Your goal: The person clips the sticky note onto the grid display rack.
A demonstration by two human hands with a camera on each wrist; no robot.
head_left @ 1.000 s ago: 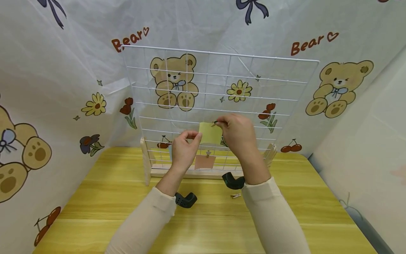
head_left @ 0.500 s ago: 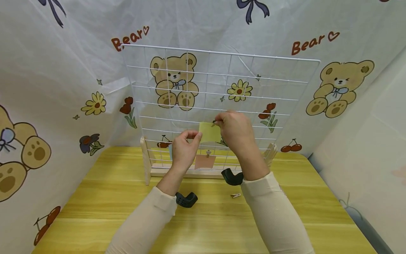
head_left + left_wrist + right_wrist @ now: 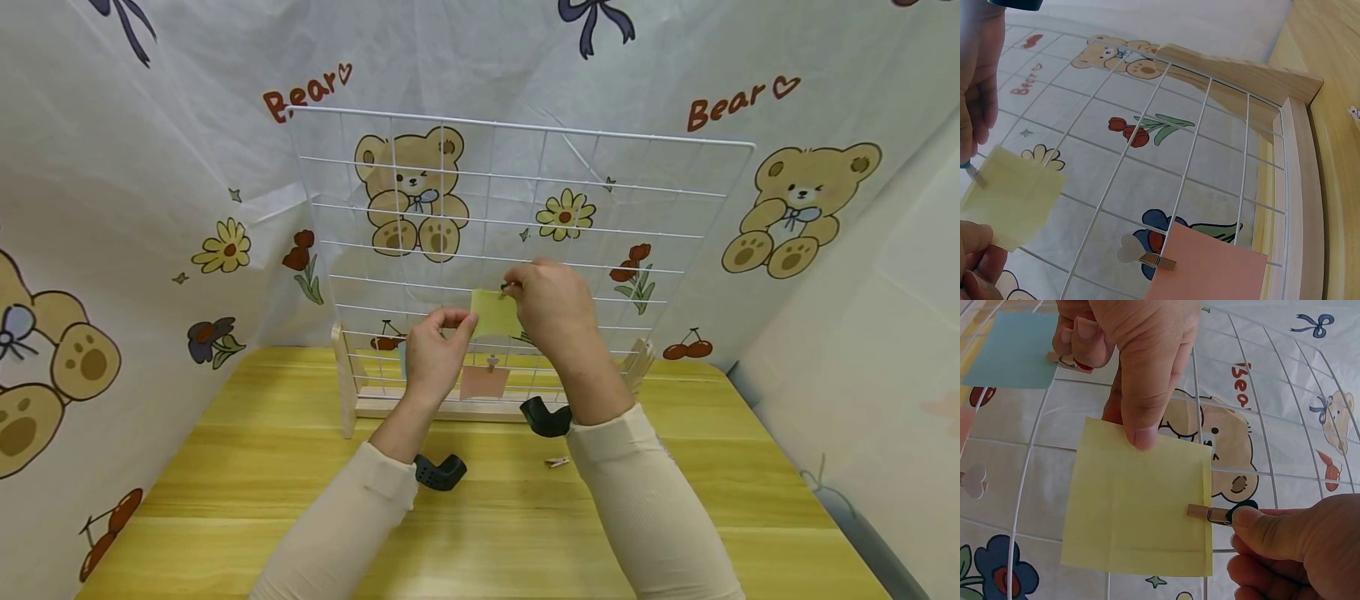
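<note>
A yellow paper note (image 3: 495,315) lies against the white wire grid (image 3: 525,127), low on its middle. My left hand (image 3: 438,350) pinches the note's left edge between thumb and fingers. At the top edge, my right hand (image 3: 558,308) pinches the dark end of a small wooden clothespin (image 3: 1199,512). In the right wrist view, the pin's wooden tips overlap the note's edge, right by a grid wire. Below it, a pink note (image 3: 483,383) hangs from the grid by a clothespin with a white heart (image 3: 1132,249).
A blue note (image 3: 1013,353) is also clipped on the grid, mostly behind my left hand in the head view. One loose clothespin (image 3: 557,462) lies on the wooden table (image 3: 480,542). Wooden feet (image 3: 343,383) hold up the grid. A bear-print cloth (image 3: 225,108) hangs behind.
My right hand has shifted slightly left and up along the note's top edge with the clothespin. The left hand stays in place on the note.
</note>
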